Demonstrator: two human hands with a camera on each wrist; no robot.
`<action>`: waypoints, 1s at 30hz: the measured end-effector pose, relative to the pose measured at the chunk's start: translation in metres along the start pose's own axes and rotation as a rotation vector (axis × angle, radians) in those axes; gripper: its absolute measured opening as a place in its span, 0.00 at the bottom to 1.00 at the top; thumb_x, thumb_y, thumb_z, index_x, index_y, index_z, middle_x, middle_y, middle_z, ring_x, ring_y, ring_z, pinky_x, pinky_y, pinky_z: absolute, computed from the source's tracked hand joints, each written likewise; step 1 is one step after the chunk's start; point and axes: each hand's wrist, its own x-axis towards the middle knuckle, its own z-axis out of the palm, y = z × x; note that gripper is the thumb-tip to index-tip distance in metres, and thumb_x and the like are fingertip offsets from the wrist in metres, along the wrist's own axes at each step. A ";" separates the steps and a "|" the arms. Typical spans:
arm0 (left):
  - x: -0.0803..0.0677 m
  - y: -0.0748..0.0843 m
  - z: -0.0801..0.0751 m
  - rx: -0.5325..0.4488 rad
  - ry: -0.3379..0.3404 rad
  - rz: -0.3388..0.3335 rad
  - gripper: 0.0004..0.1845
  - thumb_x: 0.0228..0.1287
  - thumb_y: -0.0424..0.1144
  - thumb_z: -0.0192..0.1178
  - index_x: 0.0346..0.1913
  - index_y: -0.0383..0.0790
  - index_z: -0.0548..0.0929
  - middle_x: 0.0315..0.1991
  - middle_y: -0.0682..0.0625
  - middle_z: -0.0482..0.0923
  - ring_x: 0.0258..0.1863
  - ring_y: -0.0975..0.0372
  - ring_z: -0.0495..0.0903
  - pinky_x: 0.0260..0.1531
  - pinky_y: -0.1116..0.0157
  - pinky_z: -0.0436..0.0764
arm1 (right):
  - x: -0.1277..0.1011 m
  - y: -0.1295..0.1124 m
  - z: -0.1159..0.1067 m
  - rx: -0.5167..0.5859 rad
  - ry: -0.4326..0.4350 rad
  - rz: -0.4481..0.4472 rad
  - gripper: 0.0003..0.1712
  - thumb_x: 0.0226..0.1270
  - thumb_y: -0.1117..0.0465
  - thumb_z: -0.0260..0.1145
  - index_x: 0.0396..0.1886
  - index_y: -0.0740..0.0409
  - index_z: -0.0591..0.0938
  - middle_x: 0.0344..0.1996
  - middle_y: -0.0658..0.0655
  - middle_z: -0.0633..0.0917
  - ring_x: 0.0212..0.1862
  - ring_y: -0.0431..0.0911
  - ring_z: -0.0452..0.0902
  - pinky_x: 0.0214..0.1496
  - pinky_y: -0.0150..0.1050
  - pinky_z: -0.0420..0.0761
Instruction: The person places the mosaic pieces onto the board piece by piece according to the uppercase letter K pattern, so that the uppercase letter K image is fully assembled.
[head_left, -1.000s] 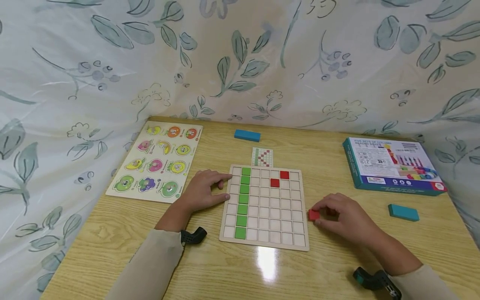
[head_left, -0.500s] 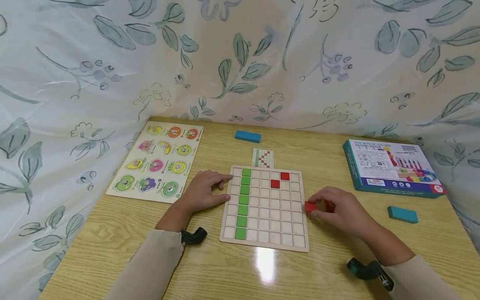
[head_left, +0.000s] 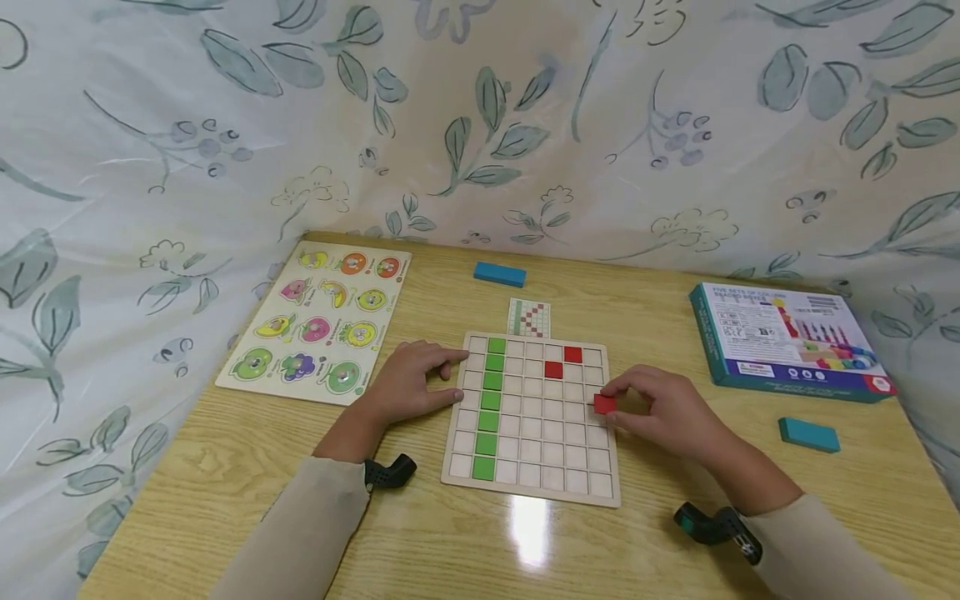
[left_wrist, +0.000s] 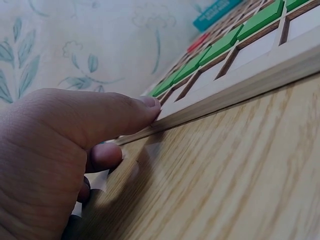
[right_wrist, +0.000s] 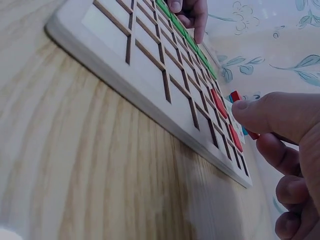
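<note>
A wooden grid board lies mid-table, with a column of green square tiles near its left side. Two red tiles, one in the top row and one diagonally below it, sit at upper right. My right hand pinches another red square tile between thumb and fingers over the board's right edge. In the right wrist view the thumb covers part of that held tile. At the board's left edge rests my left hand, its thumb and index finger touching the frame.
Behind the board lies a small pattern card, with a blue block farther back. A fruit puzzle board occupies the left. On the right are a boxed toy and a teal block. A floral curtain closes the back.
My right hand has carried the red tile up and leftward, from beside the board to over its right edge. The left hand stays in place at the left edge.
</note>
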 end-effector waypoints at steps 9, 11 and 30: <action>0.000 0.000 0.001 0.005 -0.002 0.000 0.29 0.62 0.52 0.76 0.66 0.48 0.87 0.35 0.62 0.76 0.38 0.63 0.72 0.49 0.55 0.68 | 0.012 -0.007 0.010 0.050 -0.006 0.012 0.15 0.61 0.61 0.84 0.46 0.45 0.90 0.47 0.43 0.88 0.50 0.45 0.81 0.54 0.52 0.81; 0.000 -0.001 0.002 0.004 -0.003 -0.002 0.29 0.62 0.52 0.76 0.66 0.49 0.87 0.35 0.62 0.76 0.38 0.63 0.72 0.49 0.55 0.68 | 0.015 -0.008 0.013 0.067 -0.009 0.008 0.16 0.61 0.59 0.84 0.47 0.44 0.90 0.47 0.43 0.88 0.49 0.45 0.80 0.53 0.50 0.80; 0.001 -0.001 0.001 0.010 0.003 0.003 0.29 0.62 0.52 0.76 0.66 0.49 0.87 0.35 0.62 0.75 0.38 0.62 0.72 0.48 0.55 0.68 | 0.042 -0.025 0.037 0.122 -0.067 0.038 0.17 0.62 0.55 0.83 0.50 0.43 0.90 0.47 0.43 0.87 0.47 0.47 0.76 0.51 0.47 0.79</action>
